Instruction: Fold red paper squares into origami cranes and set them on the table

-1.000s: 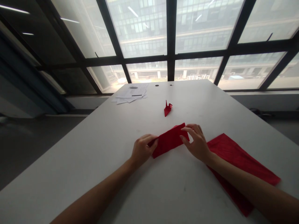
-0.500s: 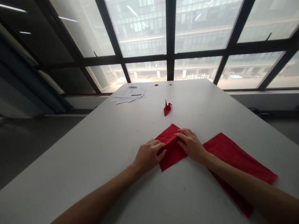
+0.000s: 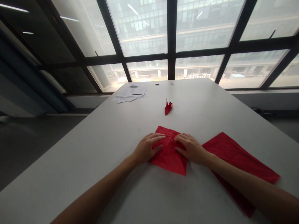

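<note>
A creased square of red paper [image 3: 171,160] lies spread on the white table, turned so one corner points toward me. My left hand [image 3: 149,147] rests on its left part, fingers stretched over the paper and the thumb apart from them. On the right part lies my right hand [image 3: 190,147], its fingers bent and its thumb spread below them, with red paper showing in the gap. Faint crease lines cross the sheet between both hands. Beyond it stands a small folded red paper crane [image 3: 168,108].
A larger red sheet [image 3: 233,155] lies to the right, partly under my right forearm. Loose white papers [image 3: 130,93] with a dark pen-like item [image 3: 137,94] lie at the far left of the white table [image 3: 105,133]. Large windows [image 3: 144,28] rise behind the table.
The red square has turned on the table, and the raised fold across its middle has come down flat. Both hands have shifted slightly and now lie on its left and right parts.
</note>
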`<action>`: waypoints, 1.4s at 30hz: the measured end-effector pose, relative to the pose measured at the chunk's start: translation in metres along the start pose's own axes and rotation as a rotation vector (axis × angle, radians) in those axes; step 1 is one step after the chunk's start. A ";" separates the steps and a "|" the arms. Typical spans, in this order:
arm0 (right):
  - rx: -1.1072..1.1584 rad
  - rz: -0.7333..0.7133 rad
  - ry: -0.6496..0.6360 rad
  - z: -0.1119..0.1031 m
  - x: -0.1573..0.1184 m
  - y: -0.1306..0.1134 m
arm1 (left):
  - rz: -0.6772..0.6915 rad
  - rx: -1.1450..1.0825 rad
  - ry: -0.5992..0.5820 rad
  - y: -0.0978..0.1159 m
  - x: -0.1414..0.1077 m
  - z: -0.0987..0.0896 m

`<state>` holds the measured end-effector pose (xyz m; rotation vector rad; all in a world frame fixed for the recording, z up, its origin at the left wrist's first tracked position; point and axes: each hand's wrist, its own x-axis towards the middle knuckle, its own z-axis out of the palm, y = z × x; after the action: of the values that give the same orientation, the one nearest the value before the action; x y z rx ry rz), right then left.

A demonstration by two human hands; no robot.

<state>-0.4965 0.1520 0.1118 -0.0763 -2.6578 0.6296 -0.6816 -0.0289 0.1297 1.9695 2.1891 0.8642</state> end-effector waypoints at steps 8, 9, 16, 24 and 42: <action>-0.017 -0.106 -0.062 -0.002 -0.001 0.001 | 0.052 0.131 -0.190 -0.009 -0.003 -0.004; -0.038 -0.103 -0.055 -0.001 -0.002 0.000 | 0.050 0.146 -0.185 -0.010 -0.003 -0.005; -0.084 -0.014 -0.053 0.003 -0.005 -0.005 | 0.065 0.110 -0.141 -0.020 0.001 -0.004; -0.017 -0.028 0.011 0.006 -0.002 0.001 | 0.085 0.020 -0.033 -0.027 0.001 0.001; -0.048 0.023 0.058 0.007 -0.003 0.006 | -0.015 0.052 -0.013 -0.034 -0.003 0.003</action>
<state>-0.4965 0.1537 0.1027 -0.1369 -2.6196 0.5618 -0.7097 -0.0311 0.1109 1.9725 2.2386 0.7989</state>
